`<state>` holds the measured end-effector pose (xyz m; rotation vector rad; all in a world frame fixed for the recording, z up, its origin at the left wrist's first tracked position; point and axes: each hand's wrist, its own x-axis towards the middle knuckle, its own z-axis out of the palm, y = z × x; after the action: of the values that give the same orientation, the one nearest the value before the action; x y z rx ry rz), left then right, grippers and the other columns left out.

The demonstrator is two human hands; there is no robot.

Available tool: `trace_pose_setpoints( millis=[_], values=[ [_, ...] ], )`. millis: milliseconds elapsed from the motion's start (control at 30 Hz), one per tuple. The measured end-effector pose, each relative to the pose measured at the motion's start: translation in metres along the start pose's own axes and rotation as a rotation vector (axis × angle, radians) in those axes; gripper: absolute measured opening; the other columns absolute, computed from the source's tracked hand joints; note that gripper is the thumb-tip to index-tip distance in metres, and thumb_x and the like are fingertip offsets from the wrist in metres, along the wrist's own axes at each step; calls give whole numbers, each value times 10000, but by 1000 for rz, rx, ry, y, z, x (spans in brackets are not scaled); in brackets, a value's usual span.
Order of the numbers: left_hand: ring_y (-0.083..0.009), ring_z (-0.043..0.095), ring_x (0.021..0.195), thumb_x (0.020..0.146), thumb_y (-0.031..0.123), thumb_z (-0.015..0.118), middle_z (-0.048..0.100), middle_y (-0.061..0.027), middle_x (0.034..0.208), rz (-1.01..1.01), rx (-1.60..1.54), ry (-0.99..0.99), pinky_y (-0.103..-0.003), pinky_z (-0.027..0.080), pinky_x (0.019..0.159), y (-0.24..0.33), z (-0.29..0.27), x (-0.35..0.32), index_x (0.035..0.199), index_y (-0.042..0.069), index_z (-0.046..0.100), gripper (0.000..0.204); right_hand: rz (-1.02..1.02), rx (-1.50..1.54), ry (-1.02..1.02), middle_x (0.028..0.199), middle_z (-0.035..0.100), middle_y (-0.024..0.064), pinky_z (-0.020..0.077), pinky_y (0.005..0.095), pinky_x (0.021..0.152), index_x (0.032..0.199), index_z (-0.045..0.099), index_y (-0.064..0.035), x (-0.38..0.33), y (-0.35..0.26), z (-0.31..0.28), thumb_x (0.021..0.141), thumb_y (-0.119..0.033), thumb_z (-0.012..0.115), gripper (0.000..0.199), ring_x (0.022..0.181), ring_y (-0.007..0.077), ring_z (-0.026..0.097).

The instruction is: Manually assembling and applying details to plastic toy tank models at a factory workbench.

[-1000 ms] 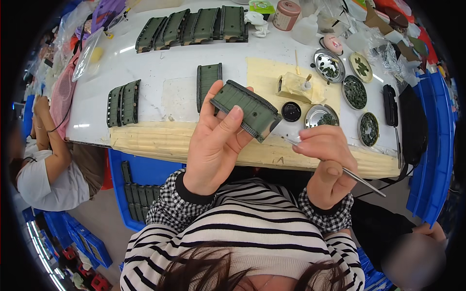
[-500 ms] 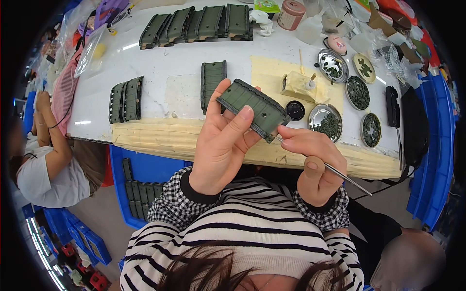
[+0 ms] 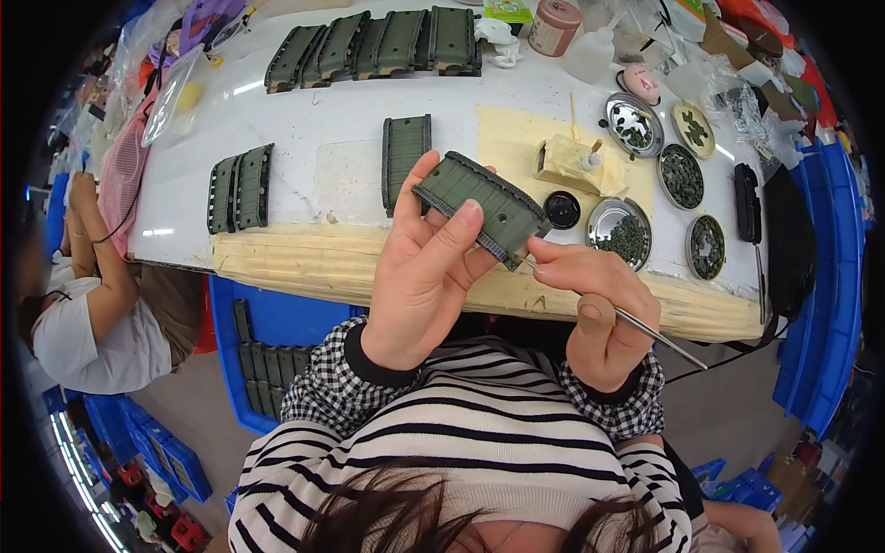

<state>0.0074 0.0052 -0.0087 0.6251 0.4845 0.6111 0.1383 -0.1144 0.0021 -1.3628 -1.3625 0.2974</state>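
My left hand (image 3: 419, 276) is closed round a green ribbed panel (image 3: 484, 205) with dark toothed edges and a small round hole, its thumb pressed on the face. The panel is tilted above the table's near edge. Pinched in my right hand (image 3: 604, 309) is a pair of metal tweezers (image 3: 659, 341), its tip touching the panel's lower right corner. Whether a small part sits at the tip cannot be made out. Just behind my left hand lies another green panel (image 3: 406, 147) on the table. A finger cover wraps one fingertip of my right hand.
Shallow dishes of small dark green pieces (image 3: 619, 235) stand at the right, beside a black round cap (image 3: 560, 210) and a paper-wrapped bottle (image 3: 576, 164). More panels (image 3: 373, 44) line the back; two (image 3: 240, 189) lie left. A blue bin (image 3: 267, 359) sits below the table. Another person (image 3: 92, 304) is at the left.
My hands, the panel and the tweezers have hardly moved. At the lower right, a person's head has gone from view, and an arm shows there now.
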Motion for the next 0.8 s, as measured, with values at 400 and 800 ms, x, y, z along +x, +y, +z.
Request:
trace_pose_setpoints(
  millis=[400, 800],
  values=[
    [-257, 513, 1216, 981, 141, 490, 418, -156, 1392, -12, 9, 21, -379, 494, 983, 1, 2, 1, 1441, 125, 224, 532, 17, -16, -29, 963, 683, 180, 540, 333, 779, 981, 659, 36, 2, -2, -2, 864, -65, 620, 160, 920, 303, 678],
    [-296, 478, 1256, 988, 151, 472, 399, -141, 1414, 2, -32, -20, -397, 478, 1004, 0, 2, -1, 1457, 145, 218, 533, -75, -110, -110, 999, 646, 181, 541, 367, 822, 1057, 633, 27, 1, -10, -5, 795, -21, 662, 267, 999, 333, 654]
  ],
)
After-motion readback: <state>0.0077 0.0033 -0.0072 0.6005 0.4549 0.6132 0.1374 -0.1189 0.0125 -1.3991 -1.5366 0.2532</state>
